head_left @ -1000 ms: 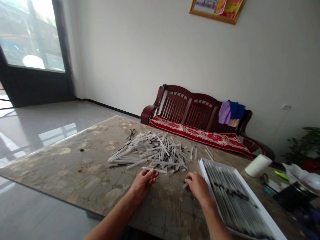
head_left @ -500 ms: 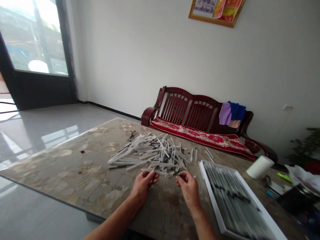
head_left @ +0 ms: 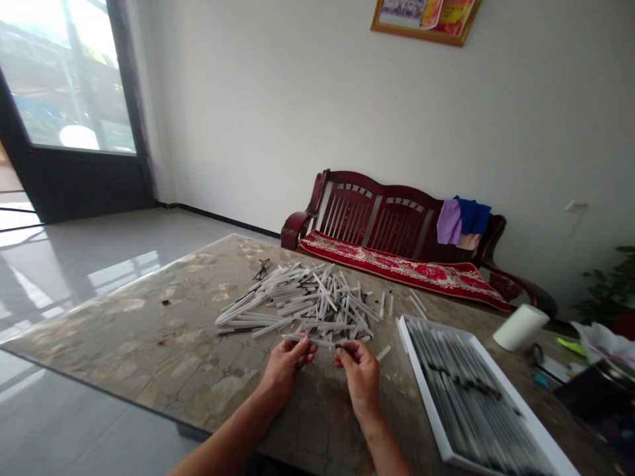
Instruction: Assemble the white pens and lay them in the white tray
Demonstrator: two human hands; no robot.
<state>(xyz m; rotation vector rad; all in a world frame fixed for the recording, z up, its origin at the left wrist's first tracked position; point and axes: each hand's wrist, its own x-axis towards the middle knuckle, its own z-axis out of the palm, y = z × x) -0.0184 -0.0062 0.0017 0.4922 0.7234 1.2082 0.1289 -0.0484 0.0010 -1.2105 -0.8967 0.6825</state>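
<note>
My left hand (head_left: 290, 357) is closed round a slim white pen (head_left: 322, 342), held level just above the near edge of the pile. My right hand (head_left: 360, 367) pinches a small dark piece (head_left: 338, 346) at the pen's right end. Whether that piece touches the pen is too small to tell. Just beyond both hands spreads a heap of white tubes (head_left: 297, 294), with some dark rods among them. To the right, a shallow white box (head_left: 424, 413) holds rows of grey pens (head_left: 476, 410) with black middles.
Glasses (head_left: 261, 269) lie behind the heap on the patterned table (head_left: 198, 357). A short white tube (head_left: 383, 353) lies beside my right hand. Past the box are a white roll (head_left: 520, 327) and assorted items. A red wooden bench (head_left: 377, 218) stands beyond the table.
My right hand has moved left, bringing the dark piece to the pen's right end. A short white tube beside it now shows. My left hand stays nearly in place.
</note>
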